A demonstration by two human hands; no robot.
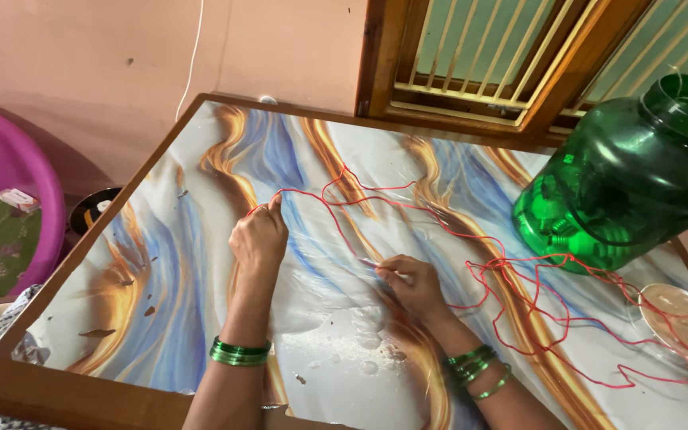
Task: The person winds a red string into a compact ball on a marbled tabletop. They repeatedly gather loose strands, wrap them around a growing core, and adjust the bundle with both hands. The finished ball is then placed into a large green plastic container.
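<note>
A long red thread (519, 310) lies in loose loops across the marbled blue, orange and white table (169, 295). My left hand (258, 239) pinches one end of the thread near the table's middle, fingers closed on it. My right hand (409, 283) rests a little lower and to the right, pinching a thin pale needle-like piece (372, 263) together with the thread. Both wrists wear green bangles (239, 353).
A large green transparent jar (631, 175) stands at the right, holding small round pieces. A clear round lid (682, 321) lies at the right edge under thread loops. A pink tub (17, 191) sits on the floor left. A barred window (479, 56) is behind the table.
</note>
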